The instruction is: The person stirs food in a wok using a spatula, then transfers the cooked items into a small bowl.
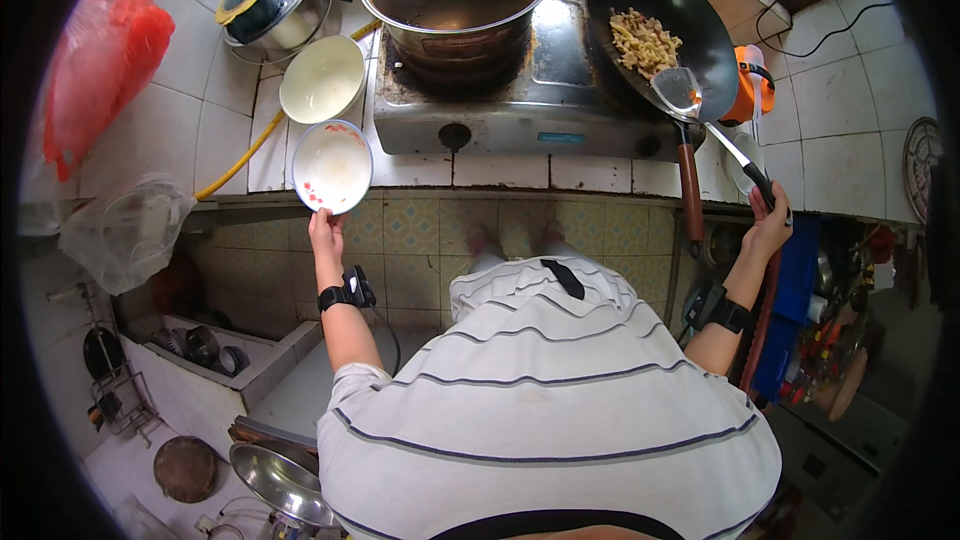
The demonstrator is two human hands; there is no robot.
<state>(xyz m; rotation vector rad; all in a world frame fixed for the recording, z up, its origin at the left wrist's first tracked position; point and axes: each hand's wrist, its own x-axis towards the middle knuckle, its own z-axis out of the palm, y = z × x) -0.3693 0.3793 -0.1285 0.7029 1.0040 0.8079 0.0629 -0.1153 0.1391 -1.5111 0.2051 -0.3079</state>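
Note:
My left hand (328,231) grips the near rim of a white bowl with red marks and a blue rim (332,167), at the counter's front edge. Just beyond that bowl stands a larger cream bowl (324,80). My right hand (770,221) is closed around the black handle of a metal spatula (677,92), whose blade rests in a dark wok (701,29). Cooked food in small pale pieces (645,42) lies in the wok. The wok's wooden handle (690,191) points toward me, left of my right hand.
A lidded steel pot (455,33) stands on the left of the gas stove (480,123). Stacked pots (304,18) and a yellow hose (244,161) are at the left, near a red plastic bag (105,59). An orange object (739,93) sits right of the wok.

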